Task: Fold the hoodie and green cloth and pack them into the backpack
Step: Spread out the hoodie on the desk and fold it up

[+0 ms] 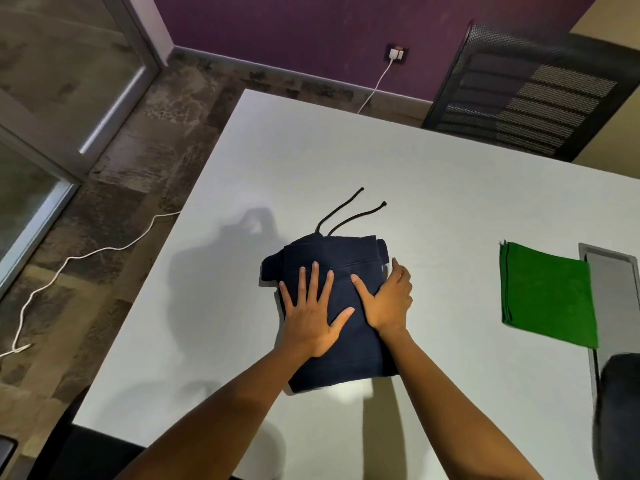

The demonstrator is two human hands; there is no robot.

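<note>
Green cloth (549, 294) lies right of hoodie (332, 271), apart.

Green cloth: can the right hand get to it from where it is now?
Probably yes. The green cloth lies folded on the table to the right of the hoodie, with bare tabletop between it and the right hand, which rests on the hoodie's right edge.

Navy hoodie (329, 271) folded into compact rectangle, centre of counter (450, 202), two drawstrings sticking out far side. Green cloth (547, 296) folded flat, well apart to right. Dark backpack (620, 417) partly visible, near-right edge.
</note>
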